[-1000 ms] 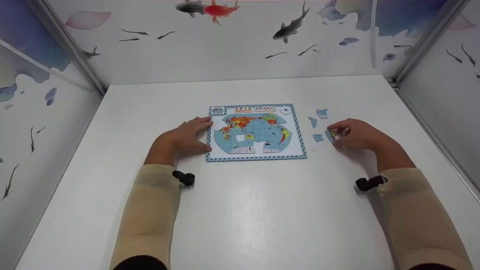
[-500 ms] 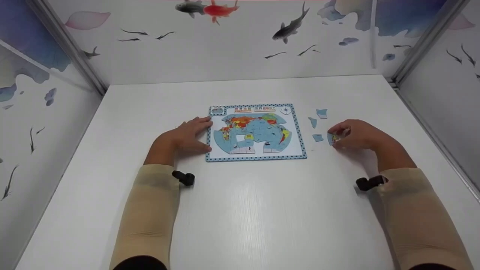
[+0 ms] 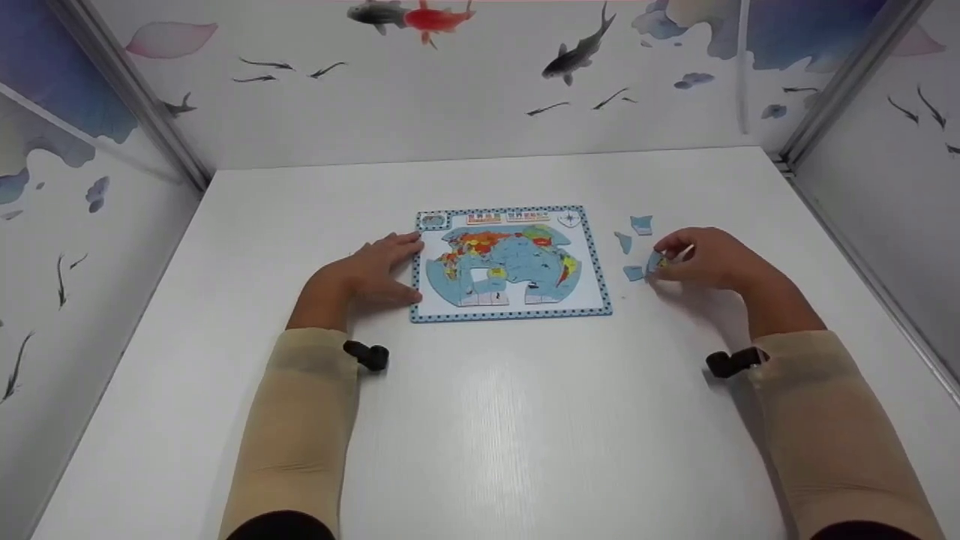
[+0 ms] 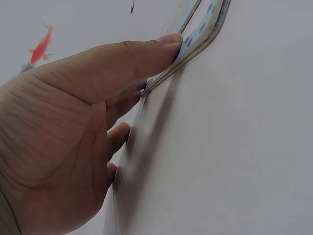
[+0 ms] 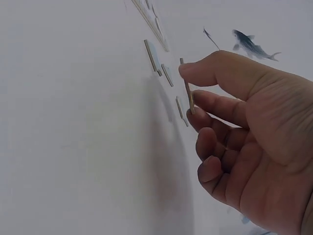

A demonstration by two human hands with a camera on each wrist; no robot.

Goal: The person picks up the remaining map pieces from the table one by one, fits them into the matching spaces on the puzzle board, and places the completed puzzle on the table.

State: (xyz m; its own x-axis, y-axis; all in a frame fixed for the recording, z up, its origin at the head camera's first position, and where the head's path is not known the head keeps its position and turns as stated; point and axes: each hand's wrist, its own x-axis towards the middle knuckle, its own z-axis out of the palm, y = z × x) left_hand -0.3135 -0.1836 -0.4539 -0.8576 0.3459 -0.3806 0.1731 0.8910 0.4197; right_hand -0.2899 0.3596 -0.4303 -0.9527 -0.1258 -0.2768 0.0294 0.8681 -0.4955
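Head view, right fingers [image 3: 673, 239] pinching map piece [image 3: 652, 264], raised since earlier, left fingers [image 3: 403, 240] spread against board [image 3: 517, 315]

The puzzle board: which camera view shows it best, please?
The head view: nearly the whole puzzle board shows, map included. The left wrist view has only a corner area, at the left hand; the right wrist view, apparently just an edge near the top.
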